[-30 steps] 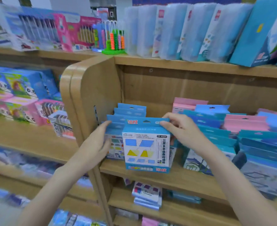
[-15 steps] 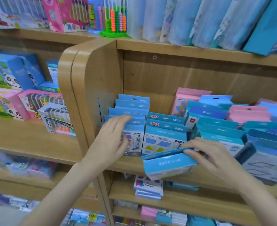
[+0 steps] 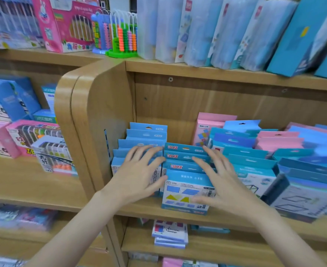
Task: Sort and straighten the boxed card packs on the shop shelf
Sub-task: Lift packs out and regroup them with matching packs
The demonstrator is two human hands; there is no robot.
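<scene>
Two bare hands up at the middle wooden shelf (image 3: 143, 209), both with fingers spread wide and mostly straight, not gripping anything.

Left hand (image 3: 139, 174) laid flat against the front of the leftmost row of blue card packs (image 3: 147, 130), fingertips up around the hang tabs. Row tucked right against the shelf's curved side panel (image 3: 101, 116), packs standing upright one behind another.

Right hand (image 3: 218, 182) splayed over the next row along, palm over the right edge of the front shape-card pack (image 3: 183, 193), the one with blue and yellow shapes printed on its white face. Standing upright at the shelf's front edge, with three more packs with red lettering on the tabs (image 3: 183, 157) stacked behind it. Hard to say whether the fingertips are actually touching or just hanging over, too blurry.

Further right, a messier bunch of blue and pink packs (image 3: 270, 143), some tilted and overlapping.

Up top, a pink boxed abacus (image 3: 70, 26), a loose colourful bead abacus (image 3: 122, 33) on a green base, and a line of tall leaning clear-wrapped packs (image 3: 216, 31). More small boxes (image 3: 170, 234) piled flat on the shelf below.
</scene>
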